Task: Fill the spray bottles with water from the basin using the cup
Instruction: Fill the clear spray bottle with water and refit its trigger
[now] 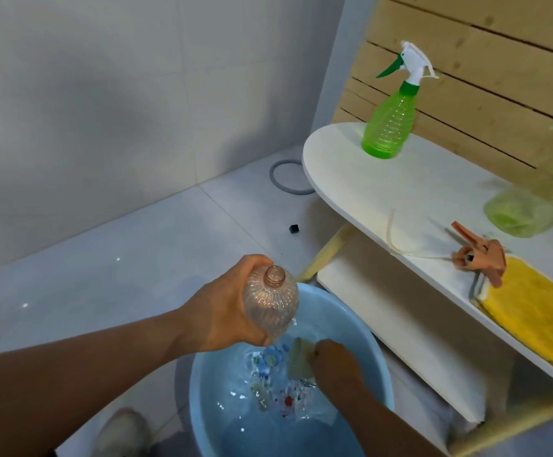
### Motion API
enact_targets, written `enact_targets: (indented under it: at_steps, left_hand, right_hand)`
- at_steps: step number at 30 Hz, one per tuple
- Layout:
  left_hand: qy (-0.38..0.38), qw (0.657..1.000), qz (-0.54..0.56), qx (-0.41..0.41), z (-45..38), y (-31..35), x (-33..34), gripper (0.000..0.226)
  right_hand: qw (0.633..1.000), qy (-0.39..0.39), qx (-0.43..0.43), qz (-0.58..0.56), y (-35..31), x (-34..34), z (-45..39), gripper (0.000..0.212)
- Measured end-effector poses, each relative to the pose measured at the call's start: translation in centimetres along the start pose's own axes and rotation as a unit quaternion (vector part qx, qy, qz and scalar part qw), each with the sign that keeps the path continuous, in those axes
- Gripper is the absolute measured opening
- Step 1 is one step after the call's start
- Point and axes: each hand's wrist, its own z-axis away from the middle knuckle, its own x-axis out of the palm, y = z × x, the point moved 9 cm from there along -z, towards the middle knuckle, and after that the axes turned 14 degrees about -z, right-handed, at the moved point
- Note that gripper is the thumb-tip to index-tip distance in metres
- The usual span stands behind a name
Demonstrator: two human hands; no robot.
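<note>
Head view, looking down at a tiled floor corner. Left hand (225, 311) is wrapped around a clear pinkish ribbed bottle (270, 305), fingers curled behind its body; bottle has no cap, open neck tilted up toward the camera, base just above the water. Water trickles off the bottle's lower edge. Directly below sits a light blue basin (372, 351) on the floor, holding water with small coloured specks showing through it. Right hand (333, 357) is down in the basin, fingers closed round a translucent yellowish cup (298, 359) partly under the surface; exact grip blurred by ripples. A shoe toe (120, 430) shows at lower left of the basin. Farther back on the floor: a grey ring (276, 183) and a small black cube (294, 228). To the right, a white rounded tabletop (351, 179) with a lower shelf, wooden slats behind. On the tabletop stands a green spray bottle (389, 123), upright, white-and-green trigger head fitted. Farther right lies a loose orange trigger head (479, 255) with its tube, resting at the edge of a yellow cloth (539, 311). Behind these, a blurred pale green bottle (521, 212), details unclear
</note>
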Motion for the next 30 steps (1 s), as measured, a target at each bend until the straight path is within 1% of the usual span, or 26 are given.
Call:
enact_targets:
  at_steps: [2, 4, 7, 9, 11, 15, 17, 22, 28, 30]
  left_hand:
    - [-0.007, 1.000, 0.001, 0.000, 0.0, -0.2, 0.0, 0.102]
    - [-0.014, 1.000, -0.001, -0.001, 0.2, -0.2, -0.1, 0.102]
    - [-0.013, 1.000, 0.000, -0.007, 0.3, -0.3, -0.5, 0.103]
    - [-0.008, 1.000, 0.001, -0.014, 0.5, -0.4, -0.9, 0.103]
    - [0.001, 1.000, -0.003, -0.020, 0.8, -0.4, -1.3, 0.102]
    - [0.012, 0.999, -0.020, -0.033, 1.5, 0.0, -2.1, 0.101]
    - [0.009, 0.999, -0.027, -0.036, 1.8, 0.4, -2.1, 0.102]
    - [-0.006, 0.999, -0.045, -0.028, 2.5, 1.9, -1.7, 0.100]
    - [-0.022, 0.998, -0.066, -0.012, 2.4, 2.8, -0.4, 0.102]
    - [-0.023, 0.997, -0.069, -0.006, 2.3, 3.0, -0.1, 0.102]
  right_hand:
    - [0.998, -0.002, 0.014, -0.060, 0.3, -0.7, 0.1, 0.019]
    - [0.989, 0.003, 0.041, -0.142, 0.6, -2.0, 0.4, 0.024]
    - [0.958, 0.018, 0.074, -0.278, 0.8, -4.9, 1.7, 0.029]
    - [0.935, 0.023, 0.080, -0.346, 0.2, -7.0, 3.1, 0.026]
    - [0.916, 0.031, 0.068, -0.393, -0.7, -9.7, 4.8, 0.029]
    - [0.918, 0.074, 0.009, -0.390, -3.1, -16.2, 8.4, 0.040]
    - [0.912, 0.100, -0.017, -0.396, -4.1, -19.2, 10.3, 0.044]
    - [0.907, 0.134, -0.070, -0.393, -6.4, -24.0, 13.8, 0.033]
    - [0.906, 0.163, -0.116, -0.374, -9.0, -27.3, 16.2, 0.031]
    - [0.913, 0.170, -0.133, -0.347, -9.8, -28.0, 16.6, 0.030]
